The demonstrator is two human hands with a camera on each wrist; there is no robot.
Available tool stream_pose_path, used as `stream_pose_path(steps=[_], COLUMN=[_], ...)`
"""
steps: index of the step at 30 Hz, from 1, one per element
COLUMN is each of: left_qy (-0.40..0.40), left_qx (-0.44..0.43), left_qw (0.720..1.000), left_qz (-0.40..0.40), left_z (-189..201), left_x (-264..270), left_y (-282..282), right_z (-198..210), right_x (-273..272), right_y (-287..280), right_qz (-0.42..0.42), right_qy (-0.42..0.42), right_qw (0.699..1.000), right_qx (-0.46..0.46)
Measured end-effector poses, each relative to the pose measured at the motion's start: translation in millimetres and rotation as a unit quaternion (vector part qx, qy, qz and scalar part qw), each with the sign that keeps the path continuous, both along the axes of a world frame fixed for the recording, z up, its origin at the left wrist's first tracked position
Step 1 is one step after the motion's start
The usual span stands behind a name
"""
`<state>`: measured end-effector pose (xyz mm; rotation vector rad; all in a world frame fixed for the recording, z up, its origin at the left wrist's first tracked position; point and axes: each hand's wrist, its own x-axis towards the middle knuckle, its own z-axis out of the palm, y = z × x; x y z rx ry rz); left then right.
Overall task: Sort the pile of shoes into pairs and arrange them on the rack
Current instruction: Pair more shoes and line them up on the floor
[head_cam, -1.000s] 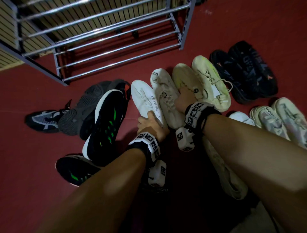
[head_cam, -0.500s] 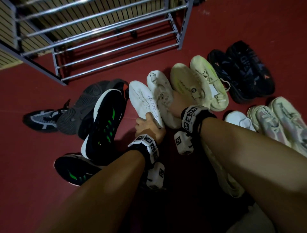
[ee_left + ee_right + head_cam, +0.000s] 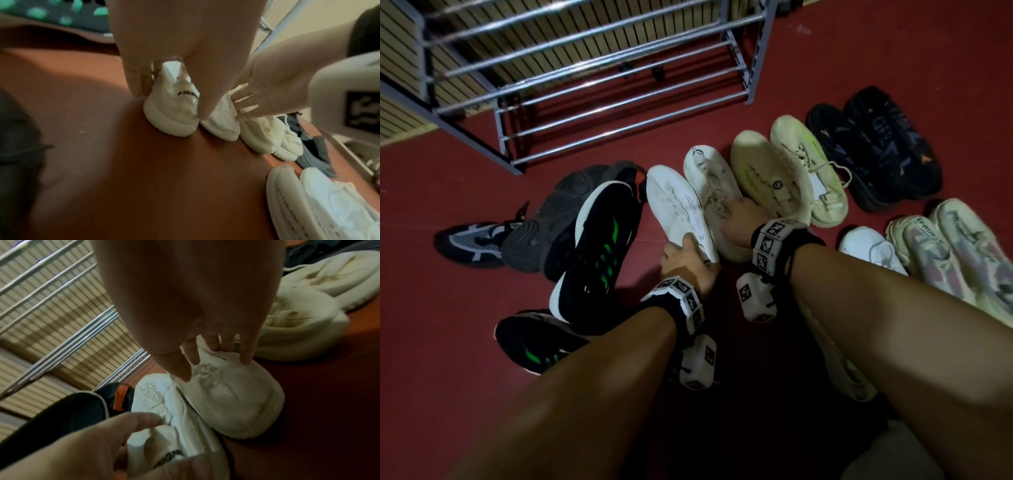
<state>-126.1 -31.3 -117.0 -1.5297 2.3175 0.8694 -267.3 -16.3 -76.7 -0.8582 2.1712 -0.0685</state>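
Two white sneakers lie side by side on the red floor. My left hand [image 3: 685,255] grips the heel of the left white sneaker [image 3: 674,202], thumb and fingers curled round its collar [image 3: 172,113]. My right hand [image 3: 739,219] holds the right white sneaker [image 3: 709,178] by its opening, with the fingertips [image 3: 246,358] pressed on its side and the thumb over the laces [image 3: 205,371]. Both shoes [image 3: 236,399] touch the floor. The metal shoe rack [image 3: 619,99] stands behind them with bare bars.
A pale yellow pair [image 3: 760,168] and a dark pair [image 3: 876,147] lie to the right. A cream-and-pink pair [image 3: 945,260] and a white shoe [image 3: 869,246] sit nearer. Black-and-green shoes [image 3: 599,250] and grey shoes [image 3: 558,212] lie to the left. Another pale shoe [image 3: 839,370] is under my right arm.
Both hands keep hold of the white sneakers. My right hand has drawn slightly left and toward me along its shoe, and the view has shifted a little.
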Motion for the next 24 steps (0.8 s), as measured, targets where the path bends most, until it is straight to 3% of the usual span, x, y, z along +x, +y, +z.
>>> stream_pose_path(steps=[6, 17, 24], left_qy=[0.126, 0.096, 0.089], left_qx=[0.122, 0.025, 0.061], left_qw=[0.980, 0.987, 0.980], left_qz=[0.090, 0.124, 0.165], left_z=[11.5, 118.6, 130.2], left_x=[17.6, 128.7, 179.8], left_y=[-5.8, -27.9, -24.8], right_z=[11.4, 87.2, 101.8], right_x=[11.4, 95.4, 132.6], right_y=[17.3, 26.2, 47.8], right_qz=[-0.020, 0.022, 0.014], right_qy=[-0.040, -0.092, -0.113], right_qw=[0.998, 0.992, 0.986], right_qx=[-0.040, -0.087, -0.125])
